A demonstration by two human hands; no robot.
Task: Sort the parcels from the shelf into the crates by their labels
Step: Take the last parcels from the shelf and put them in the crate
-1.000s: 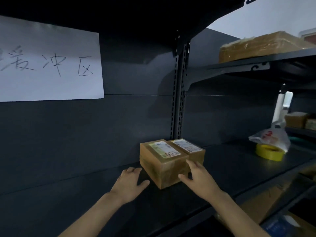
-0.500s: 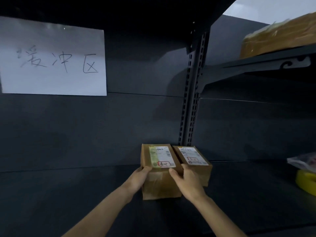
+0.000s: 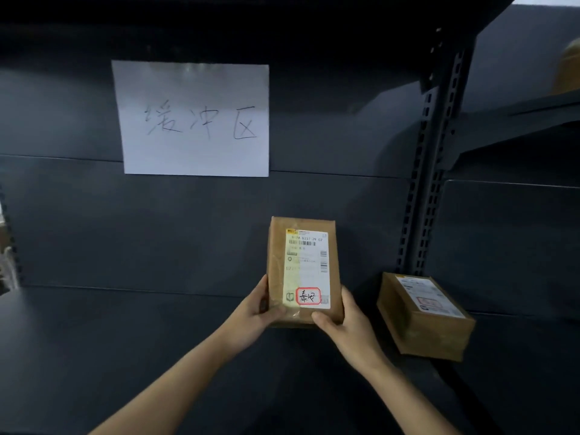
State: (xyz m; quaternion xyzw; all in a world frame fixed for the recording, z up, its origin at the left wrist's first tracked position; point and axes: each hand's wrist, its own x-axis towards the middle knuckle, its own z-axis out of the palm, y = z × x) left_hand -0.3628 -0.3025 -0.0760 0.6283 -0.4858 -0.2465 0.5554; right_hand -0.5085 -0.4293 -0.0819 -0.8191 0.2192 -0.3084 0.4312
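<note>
Gripping the lower end of a brown parcel (image 3: 303, 271), the left hand (image 3: 251, 312) and right hand (image 3: 345, 321) curl round its bottom corners, thumbs on the front by its white label (image 3: 309, 246), holding it up above the dark shelf (image 3: 125, 340), label facing the camera. A second parcel (image 3: 423, 315) lies on the shelf to the right, apart from it, below a slotted post (image 3: 433, 171). A handwritten paper sign (image 3: 194, 119) hangs on the back panel. Half a second ago both parcels sat side by side, touching

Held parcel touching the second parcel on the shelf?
No, a dark gap separates the held parcel from the second parcel.
</note>
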